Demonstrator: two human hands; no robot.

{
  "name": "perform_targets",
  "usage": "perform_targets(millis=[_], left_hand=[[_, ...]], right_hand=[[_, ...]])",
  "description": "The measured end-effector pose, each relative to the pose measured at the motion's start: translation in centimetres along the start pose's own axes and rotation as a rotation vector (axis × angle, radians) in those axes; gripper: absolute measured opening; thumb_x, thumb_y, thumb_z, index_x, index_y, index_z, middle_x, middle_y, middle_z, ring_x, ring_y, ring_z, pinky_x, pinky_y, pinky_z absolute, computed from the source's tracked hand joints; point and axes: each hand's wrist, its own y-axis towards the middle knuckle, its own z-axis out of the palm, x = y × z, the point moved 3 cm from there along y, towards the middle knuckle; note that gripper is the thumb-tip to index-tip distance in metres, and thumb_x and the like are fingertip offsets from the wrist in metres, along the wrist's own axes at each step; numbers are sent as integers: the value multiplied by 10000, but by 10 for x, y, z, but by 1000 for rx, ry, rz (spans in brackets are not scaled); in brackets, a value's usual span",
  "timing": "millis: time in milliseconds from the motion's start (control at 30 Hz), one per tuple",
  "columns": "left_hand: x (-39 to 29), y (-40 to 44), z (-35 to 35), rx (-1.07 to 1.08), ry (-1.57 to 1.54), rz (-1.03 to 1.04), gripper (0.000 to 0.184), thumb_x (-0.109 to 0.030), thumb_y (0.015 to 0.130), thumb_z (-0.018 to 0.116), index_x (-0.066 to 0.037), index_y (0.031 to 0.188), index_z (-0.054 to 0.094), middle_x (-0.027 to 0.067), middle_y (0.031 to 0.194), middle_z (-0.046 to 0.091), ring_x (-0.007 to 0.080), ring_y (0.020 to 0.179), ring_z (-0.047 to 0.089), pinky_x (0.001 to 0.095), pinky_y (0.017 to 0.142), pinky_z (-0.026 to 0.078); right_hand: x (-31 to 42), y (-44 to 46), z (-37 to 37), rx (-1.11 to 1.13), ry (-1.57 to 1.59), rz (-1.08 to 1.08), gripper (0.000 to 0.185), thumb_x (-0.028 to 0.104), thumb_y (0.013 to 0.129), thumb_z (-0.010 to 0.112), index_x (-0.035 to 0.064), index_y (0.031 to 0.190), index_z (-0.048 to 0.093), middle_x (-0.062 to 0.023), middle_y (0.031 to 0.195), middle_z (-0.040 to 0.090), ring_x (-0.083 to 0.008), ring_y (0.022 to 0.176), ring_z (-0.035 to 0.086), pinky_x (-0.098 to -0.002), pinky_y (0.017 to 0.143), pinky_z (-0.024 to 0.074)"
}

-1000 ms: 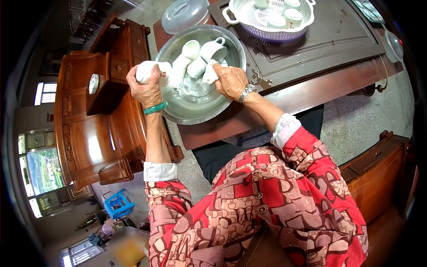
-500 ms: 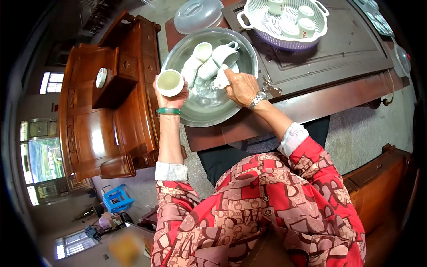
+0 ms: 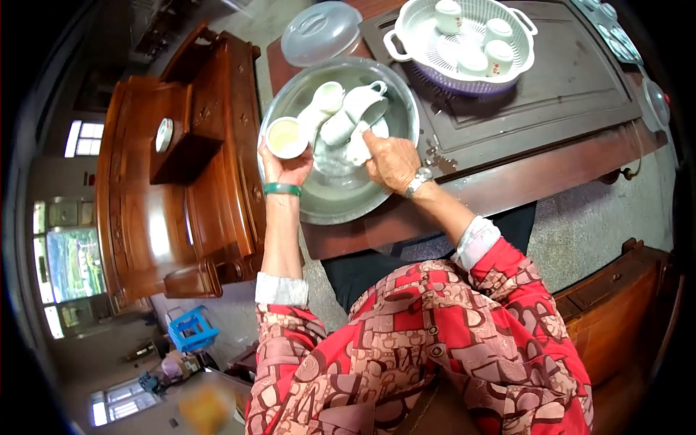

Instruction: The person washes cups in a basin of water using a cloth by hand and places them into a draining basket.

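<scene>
Fingers of the left hand (image 3: 292, 168) grip a white cup (image 3: 287, 138), the right hand (image 3: 395, 163) pinches a cloth (image 3: 358, 148) over the basin (image 3: 326, 206), and wetness likely demands firm holding.

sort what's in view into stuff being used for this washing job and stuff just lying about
Likely part of the job:
cup in the left hand
white cloth in the right hand
metal basin
other cups in it
white basket with upturned cups

Likely just lying about:
clear lid beyond the basin
blue crate on the floor
</scene>
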Motion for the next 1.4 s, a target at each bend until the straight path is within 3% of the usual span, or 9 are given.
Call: perform_targets(millis=[67,233,367,467,567,633,800,1100,1400], left_hand=[[1,-7,14,68,88,121,411,-471,783,590,-109,977,585,71,971,621,241,905,590,415,764,507],[14,-23,95,336,257,217,533,-430,764,649,-61,1120,506,106,1107,555,263,1049,523,446,927,427],[41,-4,173,623,474,191,446,-257,788,656,-37,1131,475,120,1070,549,257,1044,524,454,938,428],[79,11,229,632,757,308,432,-203,771,682,19,1072,466,139,935,602,216,829,617,366,721,527],[121,50,261,563,985,512,499,-234,721,740,18,1049,461,96,824,622,166,723,617,279,623,480],[141,80,274,508,1177,661,597,-274,637,796,20,1044,474,129,904,606,192,782,601,300,679,481],[175,97,290,376,1592,809,634,-272,579,811,12,1036,477,176,965,581,251,862,587,352,742,485],[200,123,286,500,1664,834,666,-259,567,805,24,1058,455,188,953,577,263,839,589,349,729,491],[183,117,281,409,1835,936,696,-311,538,801,43,1043,480,200,915,585,283,823,591,369,733,483]], right_hand=[[1,-3,2,31,-29,9,334,110,659,569,44,984,533,-155,633,593,-338,589,593,-425,509,468],[8,-9,-7,-17,16,-18,247,100,646,604,31,865,513,-153,626,594,-329,593,602,-419,503,468],[6,-5,-8,8,52,7,266,93,634,632,16,854,505,-161,613,593,-327,584,603,-414,502,468],[4,-5,-6,-44,92,-35,186,69,626,586,13,792,525,-157,590,578,-331,557,594,-411,488,465],[2,-4,-6,-1,116,-42,90,62,611,558,6,681,561,-177,564,563,-330,527,590,-410,465,452],[1,-4,-2,-18,125,-41,73,73,589,568,24,536,559,-183,544,558,-322,522,593,-400,457,443],[-1,-9,-5,-7,302,15,72,118,649,591,80,669,649,-140,578,573,-297,556,586,-398,488,437],[0,-13,-3,4,270,-181,91,127,641,589,86,561,607,-97,595,594,-277,572,594,-375,493,444],[4,-12,-6,36,345,-104,116,108,651,578,148,687,681,-83,642,621,-253,597,606,-356,526,457]])
